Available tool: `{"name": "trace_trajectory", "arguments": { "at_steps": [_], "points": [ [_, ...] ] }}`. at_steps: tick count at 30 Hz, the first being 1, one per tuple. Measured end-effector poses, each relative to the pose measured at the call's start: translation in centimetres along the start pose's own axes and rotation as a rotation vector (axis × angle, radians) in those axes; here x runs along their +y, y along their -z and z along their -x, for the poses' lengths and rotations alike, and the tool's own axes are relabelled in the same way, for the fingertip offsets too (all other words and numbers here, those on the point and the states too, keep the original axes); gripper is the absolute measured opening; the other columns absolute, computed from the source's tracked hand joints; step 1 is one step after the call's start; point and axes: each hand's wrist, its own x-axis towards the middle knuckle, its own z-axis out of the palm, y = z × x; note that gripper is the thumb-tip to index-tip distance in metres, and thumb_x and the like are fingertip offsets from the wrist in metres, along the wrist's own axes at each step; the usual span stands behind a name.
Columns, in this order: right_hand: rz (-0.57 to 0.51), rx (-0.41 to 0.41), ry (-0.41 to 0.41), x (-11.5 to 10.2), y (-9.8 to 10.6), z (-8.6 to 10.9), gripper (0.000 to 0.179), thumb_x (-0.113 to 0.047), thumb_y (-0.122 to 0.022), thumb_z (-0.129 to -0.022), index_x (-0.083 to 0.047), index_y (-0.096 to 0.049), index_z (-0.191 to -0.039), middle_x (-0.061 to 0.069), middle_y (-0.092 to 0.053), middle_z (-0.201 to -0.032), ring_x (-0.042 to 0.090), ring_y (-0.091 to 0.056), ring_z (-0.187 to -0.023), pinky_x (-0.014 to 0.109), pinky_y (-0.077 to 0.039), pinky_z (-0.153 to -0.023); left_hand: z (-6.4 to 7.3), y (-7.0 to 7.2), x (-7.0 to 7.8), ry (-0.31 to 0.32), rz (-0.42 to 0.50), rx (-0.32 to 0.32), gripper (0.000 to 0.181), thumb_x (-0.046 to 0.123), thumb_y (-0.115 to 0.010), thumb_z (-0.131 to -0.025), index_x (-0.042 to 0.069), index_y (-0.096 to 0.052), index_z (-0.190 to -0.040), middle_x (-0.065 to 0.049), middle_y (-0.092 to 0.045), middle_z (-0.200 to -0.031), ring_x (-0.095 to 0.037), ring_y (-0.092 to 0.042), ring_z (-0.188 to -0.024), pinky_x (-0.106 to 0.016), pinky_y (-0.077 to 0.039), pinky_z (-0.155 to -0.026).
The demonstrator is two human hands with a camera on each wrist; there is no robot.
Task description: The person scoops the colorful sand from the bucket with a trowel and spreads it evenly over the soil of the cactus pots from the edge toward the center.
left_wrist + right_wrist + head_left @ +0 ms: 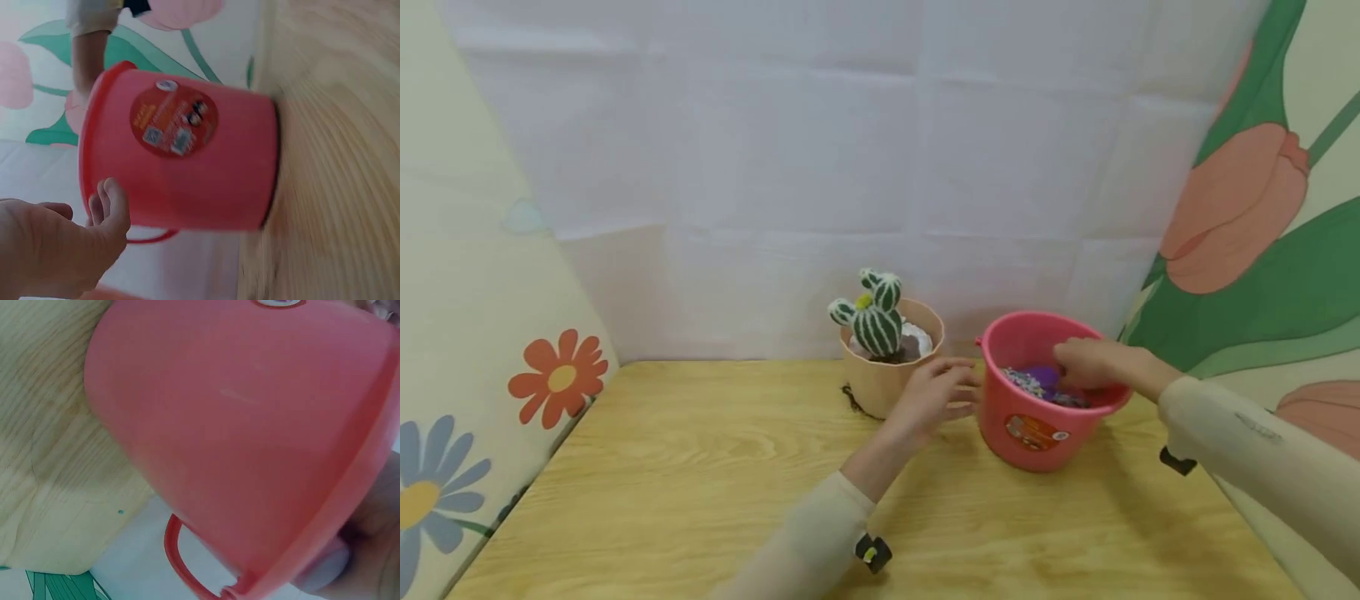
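Inside the pink bucket (pixel 1033 425), my right hand (pixel 1086 362) reaches over the rim with its fingers curled. It grips a purple scoop (pixel 1043 377), whose lower part is in the pale, small-grained filling (pixel 1021 382). In the right wrist view the bucket wall (pixel 250 425) hides most of that hand. My left hand (pixel 934 392) hovers between the bucket and the peach pot (pixel 876 383), fingers loosely spread and holding nothing. A knitted green-and-white cactus (pixel 877 329) with a yellow flower stands in the pot.
Both containers stand on a wood-grain tabletop (pixel 700 475), close to the white sheet (pixel 790 167) behind. A dark cord-like strand (pixel 852 400) lies at the pot's left foot. Flower-printed panels (pixel 1247 208) flank the table.
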Motion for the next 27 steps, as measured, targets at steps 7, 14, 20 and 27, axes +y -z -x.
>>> {"name": "trace_trajectory", "arguments": {
  "at_steps": [7, 14, 20, 27],
  "points": [
    [0.222, 0.098, -0.034, -0.7, 1.4, 0.8, 0.028, -0.012, -0.076, -0.085, -0.016, -0.056, -0.066, -0.006, -0.050, -0.061, 0.011, -0.048, -0.056, 0.028, -0.043, -0.051, -1.1, -3.3, -0.2, 0.092, 0.241, 0.094, 0.034, 0.007, -0.063, -0.097, -0.004, -0.060, -0.129, -0.011, -0.066, -0.093, -0.017, -0.064, -0.077, -0.026, -0.058, -0.073],
    [0.304, 0.241, -0.033, -1.2, 3.5, 2.3, 0.027, -0.011, -0.068, -0.090, -0.017, -0.050, -0.070, -0.004, -0.048, -0.064, 0.013, -0.047, -0.059, 0.033, -0.043, -0.050, -1.4, -4.1, -0.1, 0.096, 0.370, 0.136, 0.045, 0.001, -0.061, -0.095, -0.007, -0.051, -0.138, -0.012, -0.061, -0.098, -0.013, -0.058, -0.072, -0.021, -0.053, -0.063],
    [0.243, 0.235, 0.013, -2.1, 4.3, 2.9, 0.020, -0.019, -0.071, -0.096, -0.017, -0.059, -0.080, -0.005, -0.054, -0.070, 0.014, -0.051, -0.063, 0.032, -0.042, -0.052, -1.9, -3.9, -0.2, 0.108, 0.434, 0.102, 0.039, 0.000, -0.059, -0.098, -0.005, -0.053, -0.136, -0.013, -0.061, -0.099, -0.015, -0.059, -0.076, -0.022, -0.053, -0.064],
    [0.315, 0.213, 0.005, -3.5, 3.3, 2.9, 0.036, -0.019, -0.080, -0.087, -0.018, -0.050, -0.067, -0.005, -0.044, -0.062, 0.012, -0.040, -0.057, 0.028, -0.035, -0.051, -2.4, -4.0, -0.8, 0.109, 0.455, 0.084, 0.040, 0.000, -0.059, -0.100, -0.006, -0.050, -0.138, -0.017, -0.062, -0.102, -0.017, -0.061, -0.080, -0.025, -0.055, -0.067]
  ]
}}
